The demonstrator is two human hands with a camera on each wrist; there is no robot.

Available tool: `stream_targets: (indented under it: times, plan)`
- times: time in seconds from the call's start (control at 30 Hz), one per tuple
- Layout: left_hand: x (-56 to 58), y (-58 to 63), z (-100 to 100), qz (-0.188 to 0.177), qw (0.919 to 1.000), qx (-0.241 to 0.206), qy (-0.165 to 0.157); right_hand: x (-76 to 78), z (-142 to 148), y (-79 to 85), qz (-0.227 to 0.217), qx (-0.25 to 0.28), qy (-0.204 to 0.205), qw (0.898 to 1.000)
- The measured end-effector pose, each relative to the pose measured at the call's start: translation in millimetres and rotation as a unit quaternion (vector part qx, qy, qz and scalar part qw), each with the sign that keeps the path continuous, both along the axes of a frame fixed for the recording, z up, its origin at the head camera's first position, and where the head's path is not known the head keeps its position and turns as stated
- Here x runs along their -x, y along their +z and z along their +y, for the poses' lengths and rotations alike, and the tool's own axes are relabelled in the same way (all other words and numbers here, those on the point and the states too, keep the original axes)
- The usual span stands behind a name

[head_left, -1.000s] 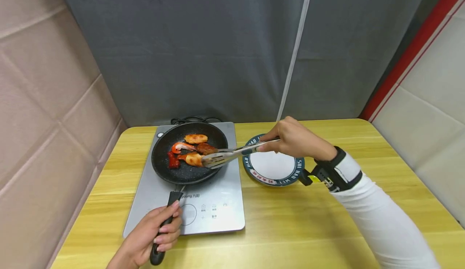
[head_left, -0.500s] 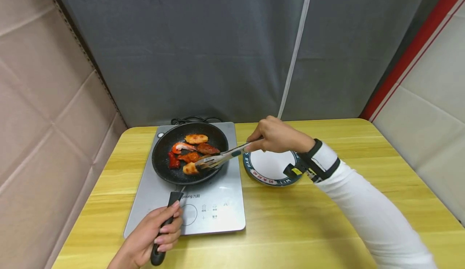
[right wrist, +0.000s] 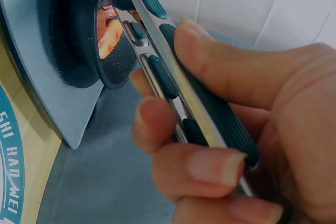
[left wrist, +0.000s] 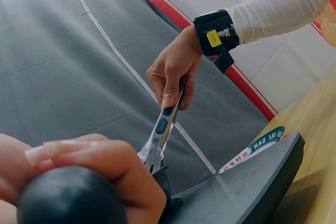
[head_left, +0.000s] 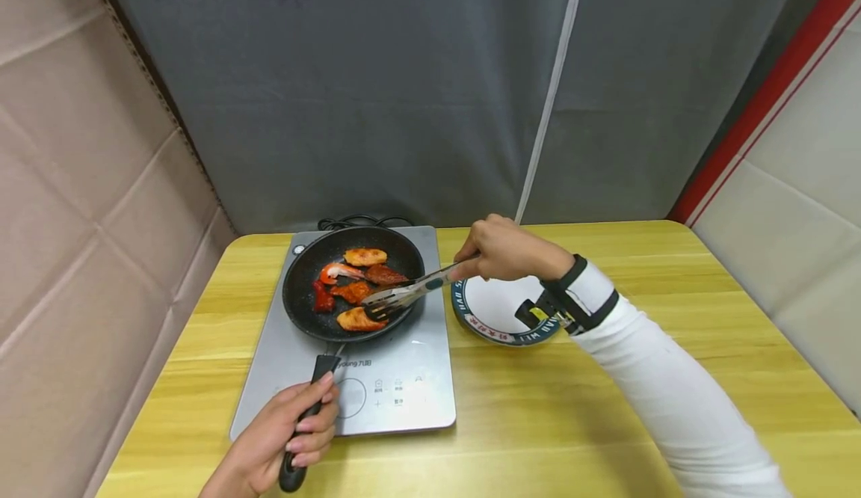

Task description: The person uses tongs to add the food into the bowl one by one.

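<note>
My left hand (head_left: 296, 427) grips the black handle (head_left: 326, 366) of a frying pan (head_left: 323, 326). In my right hand (head_left: 507, 250) is a pair of metal kitchen tongs (head_left: 433, 283) with dark green grips, held between thumb and curled fingers. Their slotted heads (head_left: 386, 303) reach down into the pan's right side. Right beside them lies a golden browned piece of food (head_left: 358, 320), like a chicken wing. A similar piece (head_left: 365, 257) lies at the back of the pan. Between these are a shrimp (head_left: 336, 274), a red chunk (head_left: 323, 297) and two reddish-brown meat pieces (head_left: 351, 292).
The pan stands on a silver induction cooker (head_left: 430, 393) with a black cord (head_left: 363, 220) behind it. A white plate (head_left: 494, 307) with a dark lettered rim is right of the cooker, under my right hand. A grey curtain (head_left: 377, 109) backs the wooden table (head_left: 572, 423).
My right hand has moved left with the tongs. The front golden piece has shifted from mid-pan toward the near rim and now lies flat beside the tong heads. My left hand stays on the handle.
</note>
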State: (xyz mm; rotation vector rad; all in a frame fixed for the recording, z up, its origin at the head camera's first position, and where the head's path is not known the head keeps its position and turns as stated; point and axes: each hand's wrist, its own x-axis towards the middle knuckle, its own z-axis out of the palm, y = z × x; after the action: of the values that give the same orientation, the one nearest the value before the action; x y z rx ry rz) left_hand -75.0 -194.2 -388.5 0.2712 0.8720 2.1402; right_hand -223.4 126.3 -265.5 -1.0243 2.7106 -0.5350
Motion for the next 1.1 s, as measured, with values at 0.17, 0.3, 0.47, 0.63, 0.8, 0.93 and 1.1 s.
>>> stream_targets:
  times: [0.17, 0.3, 0.47, 0.63, 0.8, 0.93, 1.1]
  plan:
    - [-0.1, -0.5, 0, 0.018, 0.9998, -0.003, -0.001, -2.7, 2, 3.6, 0.019, 0.010, -0.010, 1.000]
    - [-0.4, -0.7, 0, 0.024, 0.9997, -0.002, 0.001, -5.4, 1, 2.2, 0.047, 0.033, 0.010, 0.998]
    - [-0.4, -0.6, 0, 0.021, 0.9998, 0.002, 0.004, -8.4, -2, -6.1, 0.066, 0.035, 0.034, 0.997]
    - [0.0, -0.3, 0, 0.010, 0.9999, 0.003, 0.002, -9.9, -4, -10.3, 0.071, 0.030, 0.025, 0.997]
    - [-0.1, 0.1, -1, 0.002, 0.9999, 0.012, 0.006, -10.2, -9, -10.4, 0.084, 0.020, 0.026, 0.996]
    - [-0.3, -1.0, -1, 0.005, 0.9999, 0.010, 0.006, -9.8, -12, -10.1, 0.090, 0.011, 0.030, 0.995]
    - [-0.2, -2.6, 0, 0.023, 0.9997, -0.005, 0.003, -10.7, -9, -2.7, 0.095, 0.002, 0.023, 0.995]
